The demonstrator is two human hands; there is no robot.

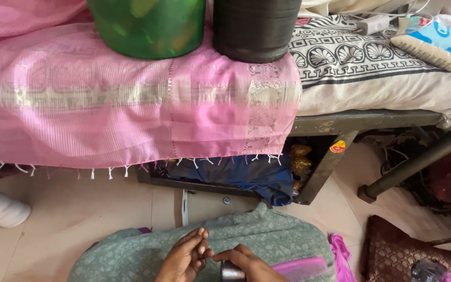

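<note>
Over green printed cloth (267, 235), right hand (249, 263) grips shiny metal cylinder (230, 271).

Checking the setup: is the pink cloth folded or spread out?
Spread: the pink cloth lies flat over the bed, its fringed edge hanging down the side.

Both hands, left hand (186, 257) and right hand (249, 262), get chopped by the bottom edge (wrists gone), small metal cup (232, 271) too.

The single head-worn view looks steeply down, close over the lap, toward the bed edge (340, 122) ahead.
</note>
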